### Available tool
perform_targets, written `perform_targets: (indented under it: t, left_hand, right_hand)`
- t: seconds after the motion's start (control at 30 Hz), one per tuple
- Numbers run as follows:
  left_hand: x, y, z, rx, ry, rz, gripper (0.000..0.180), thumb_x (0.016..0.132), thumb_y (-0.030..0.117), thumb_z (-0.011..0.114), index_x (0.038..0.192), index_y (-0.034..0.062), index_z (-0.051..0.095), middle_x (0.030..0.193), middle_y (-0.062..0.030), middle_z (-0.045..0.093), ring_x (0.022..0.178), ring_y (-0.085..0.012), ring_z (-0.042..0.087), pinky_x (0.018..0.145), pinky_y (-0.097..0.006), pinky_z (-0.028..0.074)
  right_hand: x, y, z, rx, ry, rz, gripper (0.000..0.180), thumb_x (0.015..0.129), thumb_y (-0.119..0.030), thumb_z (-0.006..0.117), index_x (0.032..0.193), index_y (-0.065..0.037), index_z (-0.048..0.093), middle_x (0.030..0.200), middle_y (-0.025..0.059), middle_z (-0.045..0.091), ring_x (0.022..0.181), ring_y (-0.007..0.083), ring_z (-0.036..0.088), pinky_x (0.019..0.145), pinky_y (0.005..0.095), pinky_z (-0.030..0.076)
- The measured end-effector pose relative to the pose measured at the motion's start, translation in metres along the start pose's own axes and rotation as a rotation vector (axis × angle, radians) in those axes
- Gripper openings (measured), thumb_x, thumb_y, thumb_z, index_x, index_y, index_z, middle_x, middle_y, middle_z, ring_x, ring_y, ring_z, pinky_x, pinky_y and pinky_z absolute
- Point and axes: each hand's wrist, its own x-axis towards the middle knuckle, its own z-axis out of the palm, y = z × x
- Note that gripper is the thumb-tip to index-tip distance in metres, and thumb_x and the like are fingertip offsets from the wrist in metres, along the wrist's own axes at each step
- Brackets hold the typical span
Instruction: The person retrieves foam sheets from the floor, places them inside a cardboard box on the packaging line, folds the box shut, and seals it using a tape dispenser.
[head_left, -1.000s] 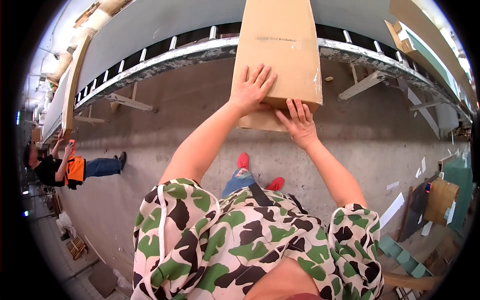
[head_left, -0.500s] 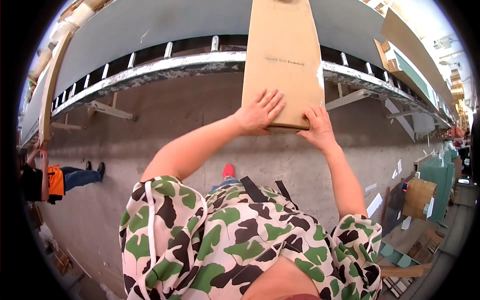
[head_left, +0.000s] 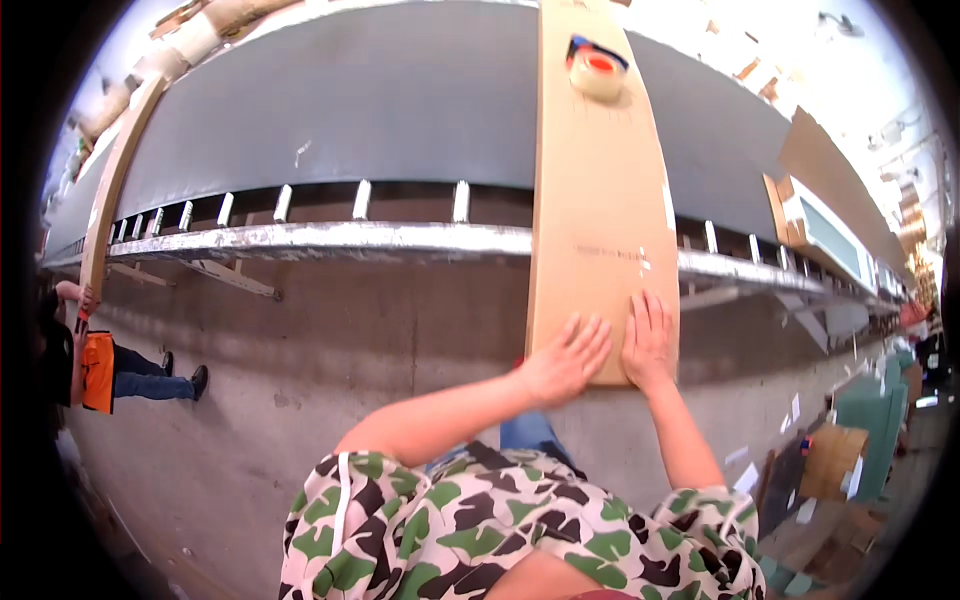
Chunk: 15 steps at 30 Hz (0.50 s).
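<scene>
Long, flat brown cardboard box (head_left: 590,190), seen from above as we look down; it runs from between twelve and one o'clock to just off centre toward four, lying across a grey conveyor belt (head_left: 380,100); its near end juts past the metal rail (head_left: 400,240) over the floor, so we judge that belt and rail bear most of the weight while our hands steady the overhang. Our left hand (head_left: 570,360) lies flat and unclenched on the lid by the near end; our right hand (head_left: 650,340), fingers straight, rests on the lid near its right edge; neither grasps anything, and the spread palms suggest pressing or guiding rather than lifting. At one o'clock a tape dispenser (head_left: 598,75) sits on the lid, probably to stay within reach. Our leaf-patterned shirt (head_left: 560,540) fills six o'clock. Between nine and ten, another long box (head_left: 120,180) crosses the belt; below it a co-worker (head_left: 98,370) in orange and black has hands at its near end. Toward three o'clock stands an open carton (head_left: 830,235) with pale contents.
</scene>
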Motion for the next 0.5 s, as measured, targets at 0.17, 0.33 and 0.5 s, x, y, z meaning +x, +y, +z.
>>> perform_targets:
  t: [0.17,0.33,0.5]
  left_hand:
    - [-0.006,-0.011,-0.017,0.020,-0.078,0.008,0.064,0.082,0.027,0.044,0.138,-0.0046,0.038,0.145,-0.0236,0.036,0.137,-0.0354,0.032,0.111,-0.057,0.019]
    - [-0.025,-0.007,0.017,0.034,0.082,-0.005,0.063,0.084,0.030,0.040,0.138,-0.0013,0.037,0.148,-0.0210,0.032,0.139,-0.0341,0.028,0.114,-0.055,0.018]
    - [-0.019,-0.012,0.039,0.682,0.007,0.060,0.060,0.084,0.029,0.039,0.136,-0.0006,0.040,0.145,-0.0210,0.035,0.137,-0.0342,0.031,0.114,-0.053,0.022]
  right_hand:
    - [0.179,0.047,0.036,0.122,0.109,-0.138,0.033,0.086,-0.014,0.061,0.115,0.002,0.058,0.125,0.0225,0.053,0.112,0.0399,0.048,0.099,0.0471,0.038]
    - [0.419,0.093,0.123,0.153,-0.037,-0.015,0.056,0.087,-0.028,0.060,0.130,0.006,0.046,0.136,0.0239,0.046,0.131,0.0360,0.039,0.110,0.0409,0.030]
    - [0.530,0.160,0.187,-0.146,-0.307,0.020,0.052,0.076,-0.021,0.069,0.119,0.004,0.052,0.112,0.0299,0.060,0.105,0.0425,0.059,0.090,0.0447,0.048]
